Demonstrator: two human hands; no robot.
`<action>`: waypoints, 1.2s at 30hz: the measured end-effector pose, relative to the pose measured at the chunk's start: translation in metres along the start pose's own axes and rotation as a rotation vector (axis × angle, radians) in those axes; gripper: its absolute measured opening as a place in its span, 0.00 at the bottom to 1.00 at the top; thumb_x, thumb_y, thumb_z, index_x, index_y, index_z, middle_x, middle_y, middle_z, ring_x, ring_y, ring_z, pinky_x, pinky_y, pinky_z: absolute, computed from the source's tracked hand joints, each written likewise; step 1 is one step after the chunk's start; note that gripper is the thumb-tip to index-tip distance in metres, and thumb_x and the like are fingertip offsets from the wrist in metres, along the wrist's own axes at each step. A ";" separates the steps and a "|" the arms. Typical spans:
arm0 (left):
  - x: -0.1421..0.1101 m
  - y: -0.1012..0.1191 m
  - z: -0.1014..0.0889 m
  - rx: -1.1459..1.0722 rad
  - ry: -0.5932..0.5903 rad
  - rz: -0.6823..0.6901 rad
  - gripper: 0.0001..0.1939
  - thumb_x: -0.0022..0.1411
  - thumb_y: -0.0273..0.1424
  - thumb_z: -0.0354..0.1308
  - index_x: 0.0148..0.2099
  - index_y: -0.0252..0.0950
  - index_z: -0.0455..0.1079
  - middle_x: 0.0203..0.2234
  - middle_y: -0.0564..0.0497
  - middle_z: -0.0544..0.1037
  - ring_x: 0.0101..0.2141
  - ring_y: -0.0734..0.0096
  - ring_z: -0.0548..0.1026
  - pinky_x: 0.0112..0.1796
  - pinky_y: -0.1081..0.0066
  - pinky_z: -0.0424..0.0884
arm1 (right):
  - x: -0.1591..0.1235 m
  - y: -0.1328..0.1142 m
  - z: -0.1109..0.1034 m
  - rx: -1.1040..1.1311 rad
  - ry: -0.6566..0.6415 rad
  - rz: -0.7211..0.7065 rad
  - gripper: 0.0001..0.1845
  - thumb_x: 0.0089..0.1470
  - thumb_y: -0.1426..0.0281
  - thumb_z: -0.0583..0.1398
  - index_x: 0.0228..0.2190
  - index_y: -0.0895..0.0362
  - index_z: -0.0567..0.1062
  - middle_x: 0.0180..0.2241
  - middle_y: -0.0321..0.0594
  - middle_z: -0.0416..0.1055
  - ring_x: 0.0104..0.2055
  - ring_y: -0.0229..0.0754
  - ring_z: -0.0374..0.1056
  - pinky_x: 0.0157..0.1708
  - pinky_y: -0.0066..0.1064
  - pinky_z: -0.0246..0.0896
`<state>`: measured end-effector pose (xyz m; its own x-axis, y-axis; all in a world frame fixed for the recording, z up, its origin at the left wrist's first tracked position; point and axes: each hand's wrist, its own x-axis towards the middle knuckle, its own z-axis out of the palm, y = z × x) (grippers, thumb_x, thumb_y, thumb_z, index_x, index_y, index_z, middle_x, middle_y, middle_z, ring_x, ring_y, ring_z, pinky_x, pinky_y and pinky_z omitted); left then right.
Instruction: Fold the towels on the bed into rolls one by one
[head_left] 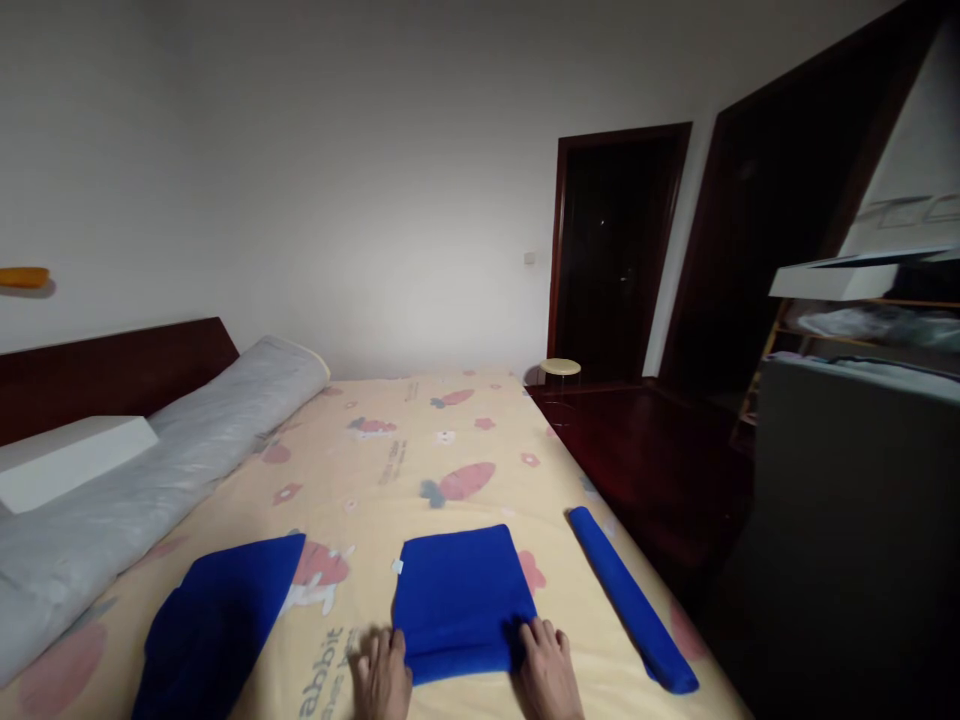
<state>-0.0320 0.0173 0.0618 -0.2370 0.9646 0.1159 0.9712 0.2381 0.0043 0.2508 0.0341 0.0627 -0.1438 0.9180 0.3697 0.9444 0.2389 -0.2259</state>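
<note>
A folded blue towel (459,596) lies on the bed's patterned yellow sheet (390,450) in front of me. My left hand (383,674) rests at the towel's near left corner, fingers curled onto its edge. My right hand (547,672) grips the near right corner, fingers pressed into the fold. To the right lies a rolled blue towel (632,600), slanting toward the bed's edge. A loose, flat blue towel (214,625) lies to the left.
A long grey bolster (150,470) runs along the dark headboard (105,370) at left, with a white box (67,458) on it. A small round stool (560,368) stands by a dark doorway. A grey cabinet (855,520) is at right.
</note>
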 end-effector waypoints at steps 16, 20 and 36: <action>-0.013 0.032 0.060 -0.367 0.335 0.456 0.18 0.66 0.30 0.46 0.51 0.44 0.73 0.46 0.50 0.80 0.46 0.67 0.77 0.46 0.67 0.74 | -0.006 -0.040 0.050 0.269 0.027 -0.452 0.25 0.57 0.75 0.52 0.55 0.52 0.69 0.53 0.39 0.72 0.55 0.44 0.67 0.56 0.38 0.59; -0.012 -0.006 0.064 -0.379 0.355 0.475 0.19 0.66 0.33 0.46 0.56 0.44 0.69 0.51 0.51 0.77 0.50 0.68 0.75 0.48 0.66 0.74 | -0.006 -0.015 0.035 0.279 0.016 -0.375 0.23 0.63 0.69 0.49 0.57 0.54 0.68 0.57 0.42 0.68 0.59 0.46 0.63 0.59 0.41 0.57; -0.006 0.019 0.064 -0.358 0.275 0.154 0.22 0.65 0.35 0.43 0.55 0.42 0.71 0.55 0.49 0.74 0.54 0.64 0.71 0.52 0.61 0.68 | 0.012 -0.016 0.062 0.221 -0.002 -0.045 0.25 0.64 0.58 0.49 0.56 0.56 0.70 0.59 0.47 0.65 0.63 0.55 0.58 0.61 0.53 0.52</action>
<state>-0.0135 0.0232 -0.0022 -0.1214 0.9081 0.4008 0.9529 -0.0064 0.3031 0.2158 0.0609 0.0150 -0.1849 0.9054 0.3822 0.8492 0.3429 -0.4016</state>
